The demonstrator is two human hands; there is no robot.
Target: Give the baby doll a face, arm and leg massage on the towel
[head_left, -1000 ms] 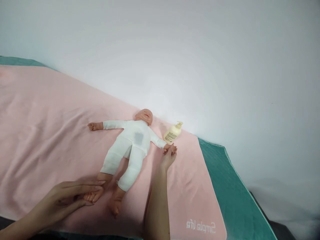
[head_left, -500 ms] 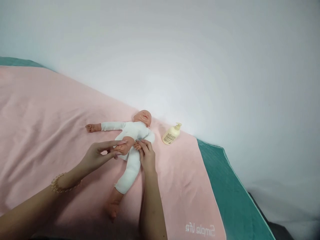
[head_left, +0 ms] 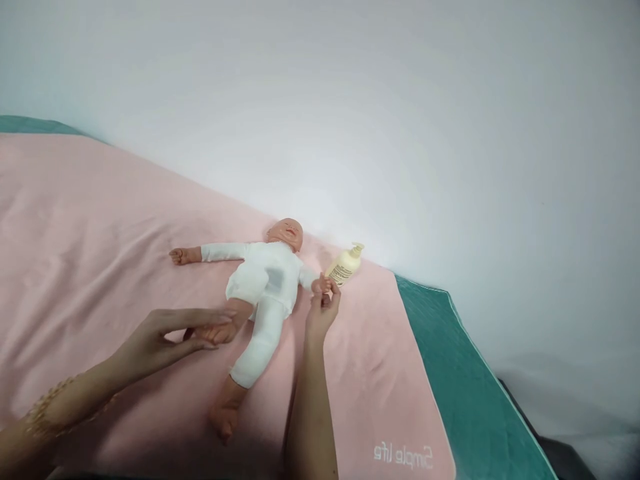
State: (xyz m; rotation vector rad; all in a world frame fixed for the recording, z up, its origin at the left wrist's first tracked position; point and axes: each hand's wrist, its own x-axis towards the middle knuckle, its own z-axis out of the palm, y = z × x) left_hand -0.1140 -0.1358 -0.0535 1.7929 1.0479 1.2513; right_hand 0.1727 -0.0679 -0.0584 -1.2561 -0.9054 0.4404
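Note:
A baby doll (head_left: 277, 273) with a white cloth body lies face up, its head at the far side. My left hand (head_left: 173, 333) grips one of its feet between thumb and fingers; that leg is bent at the knee. My right hand (head_left: 323, 312) pinches the doll's small hand on the right, with that arm stretched outward. Just behind my right hand stands a pale yellow pump bottle (head_left: 345, 264), its lower part partly covered by the fingers. The doll's other leg and other arm lie on the blanket, touched by neither hand.
Under the doll spreads a pink blanket (head_left: 370, 360) with mirrored white lettering near its front corner. A green cover (head_left: 465, 360) shows past its right edge. A white wall (head_left: 320, 120) rises directly behind the doll's head and the bottle.
Both hands have moved apart. The left drew the doll's foot down and left, away from its belly; the right carried the doll's hand outward to the right, close to the bottle.

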